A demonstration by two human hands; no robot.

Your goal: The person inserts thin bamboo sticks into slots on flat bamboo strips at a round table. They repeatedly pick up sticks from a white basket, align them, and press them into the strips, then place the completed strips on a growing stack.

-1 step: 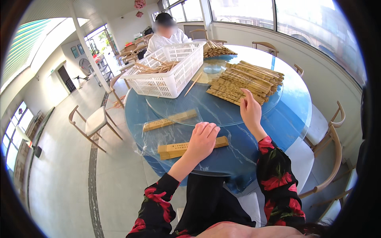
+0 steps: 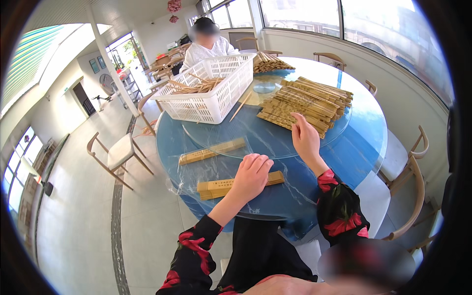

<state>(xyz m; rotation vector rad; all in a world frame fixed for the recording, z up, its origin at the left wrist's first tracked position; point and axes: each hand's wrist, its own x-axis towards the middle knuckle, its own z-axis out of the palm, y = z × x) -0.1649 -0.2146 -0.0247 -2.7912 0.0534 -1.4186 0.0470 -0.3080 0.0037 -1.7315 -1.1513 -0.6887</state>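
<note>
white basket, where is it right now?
Head view, far left part of the round blue table: the white basket stands left of the stacked bamboo bundles, in front of the seated person.

My left hand covers the middle of the flat bamboo pack on the round blue table, so that part's hidden. Near edge of the table disappears behind my forearms and lap. Past the white basket on the far side, the other person is mostly blocked, face blurred. Print on the pack is too small to read.
</note>
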